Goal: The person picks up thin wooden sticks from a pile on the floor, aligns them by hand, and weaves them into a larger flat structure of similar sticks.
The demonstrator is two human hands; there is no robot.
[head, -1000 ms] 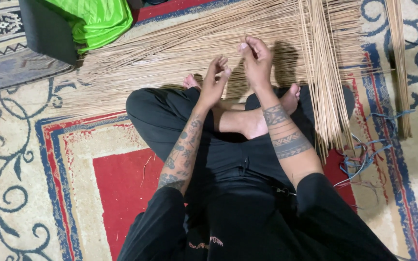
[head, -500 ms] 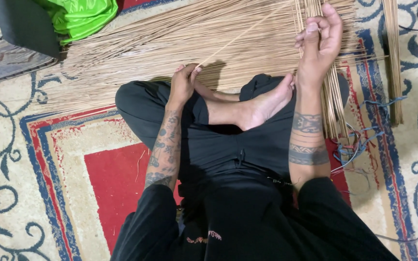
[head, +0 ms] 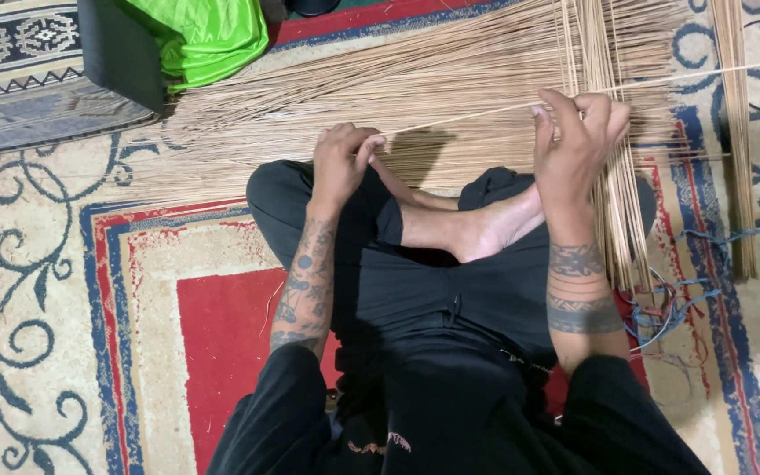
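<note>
Hands, two, bare, both mine in this feed. Left hand (head: 343,158), centre of the frame, fingers curled and pressed down on the near end of one thin reed strip (head: 485,107). Right hand (head: 578,141), right of centre, fingertips pinched on that same strip further along; the strip runs on past it to the right edge of the frame.

Reed mat, part-woven (head: 354,97): a broad fan of horizontal strips across the upper middle of the frame. Vertical strips (head: 613,211) cross it only at the right, under my right hand, so I judge the weaving begun in that band alone and most of the fan to the left yet uncrossed.

Loose bundle of reeds (head: 732,132), far right, lying apart.
Blue cord (head: 670,303), tangled, lower right beside the vertical strips.
Green cloth (head: 200,35) on a dark box (head: 120,53), upper left.
Patterned rug (head: 134,334) beneath everything; my crossed legs (head: 450,290) in dark trousers fill the lower centre.
</note>
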